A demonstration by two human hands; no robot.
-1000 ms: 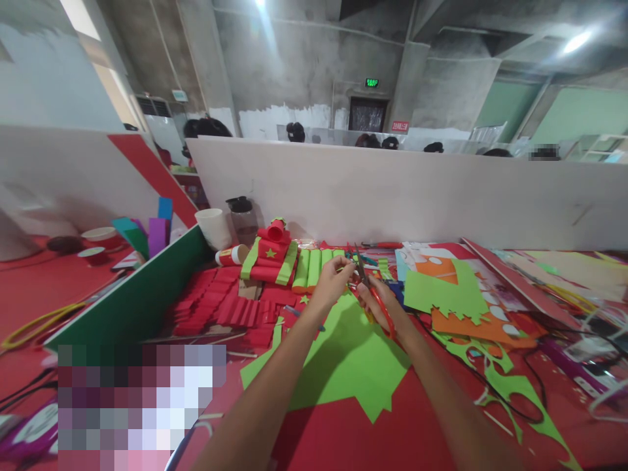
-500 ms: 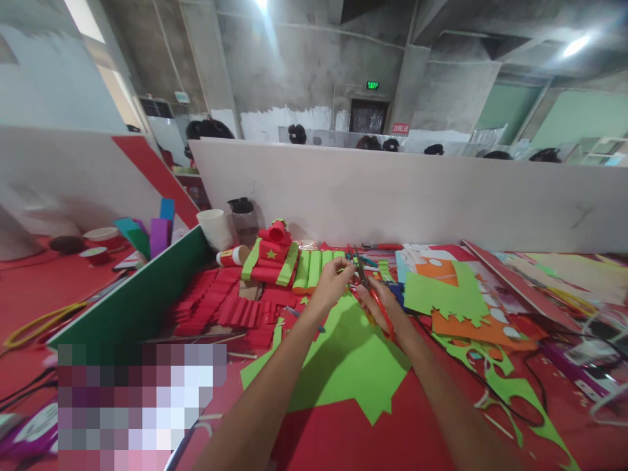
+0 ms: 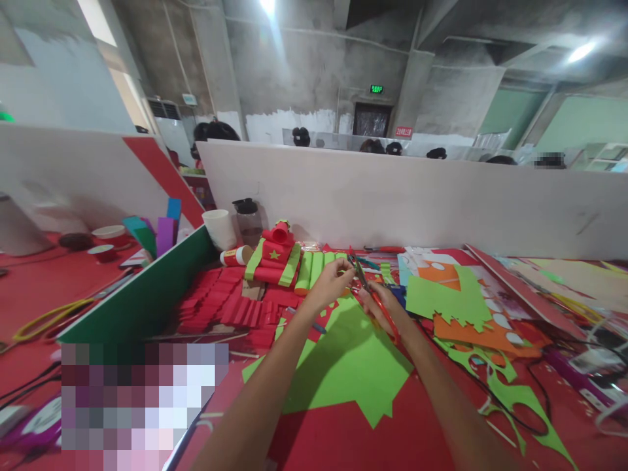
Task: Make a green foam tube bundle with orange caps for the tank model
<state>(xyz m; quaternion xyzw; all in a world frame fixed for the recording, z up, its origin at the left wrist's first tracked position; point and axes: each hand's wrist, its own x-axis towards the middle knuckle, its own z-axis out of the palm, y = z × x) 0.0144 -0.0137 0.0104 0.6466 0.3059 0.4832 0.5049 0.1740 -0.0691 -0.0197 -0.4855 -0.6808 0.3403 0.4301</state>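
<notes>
Red-handled scissors (image 3: pixel 377 302) sit within the curled fingers of the right hand (image 3: pixel 394 307); left hand (image 3: pixel 334 280) fingertips pinch together just beside, contents unclear; green sheet (image 3: pixel 346 366) below.

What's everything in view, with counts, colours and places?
Held scissors: 1, red-handled, centre.
Large sheet: 1, light green, centre.
Paper model: 1, red and green, left rear.
Rolls: several, light green, beside model.
Folded pieces: many, red, left.
Tall cup: 1, white, left rear.
Bottle: 1, clear, beside cup.
Cut sheets: several, green and orange, right.
Divider: 1, dark green, left.
Long partition: 1, white, rear.
Tabletop: 1, red, underneath.
Heads: several, dark, beyond partition.
Exit sign: 1, green, far wall.
Left hand: 1, bare, near blades.
Right hand: 1, bare, holding scissors.
</notes>
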